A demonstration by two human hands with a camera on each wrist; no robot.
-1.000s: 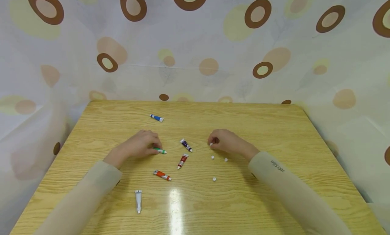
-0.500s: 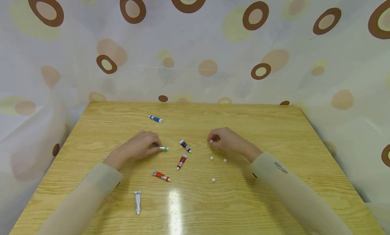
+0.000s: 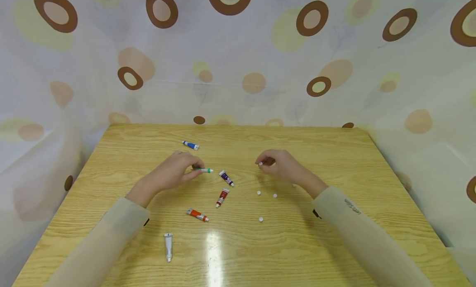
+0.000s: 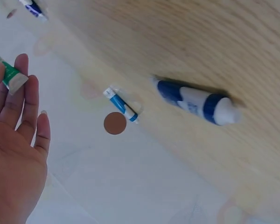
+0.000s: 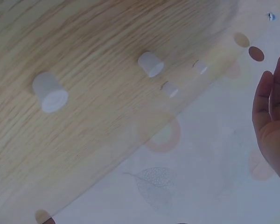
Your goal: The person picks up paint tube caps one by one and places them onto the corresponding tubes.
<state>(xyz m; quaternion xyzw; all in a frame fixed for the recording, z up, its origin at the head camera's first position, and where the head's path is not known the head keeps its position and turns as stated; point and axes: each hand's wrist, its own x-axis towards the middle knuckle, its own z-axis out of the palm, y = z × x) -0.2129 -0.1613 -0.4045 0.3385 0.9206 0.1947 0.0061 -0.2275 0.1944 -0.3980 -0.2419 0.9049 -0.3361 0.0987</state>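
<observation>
In the head view my left hand [image 3: 169,175] pinches a green paint tube [image 3: 205,170] between thumb and fingers, its white tip pointing right. The same green tube [image 4: 10,75] shows at the fingertips in the left wrist view. Across from it, my right hand [image 3: 286,169] pinches a small white cap [image 3: 260,163] just above the table. Between the hands lie a purple tube [image 3: 226,178] and a dark red tube [image 3: 222,198]. Loose white caps [image 3: 258,193] lie below and beside the right hand; in the right wrist view several caps [image 5: 50,92] stand on the wood.
A blue tube [image 3: 190,145] lies farther back on the wooden table [image 3: 316,245]. Nearer me are an orange-red tube [image 3: 197,215] and a silver tube [image 3: 168,247]. A patterned cloth [image 3: 223,101] hangs behind the table. The left wrist view shows a dark blue tube [image 4: 191,100] up close.
My left hand has lifted the green tube and brought it rightward and farther back. The right hand has risen with the white cap, and another cap now shows beneath its wrist.
</observation>
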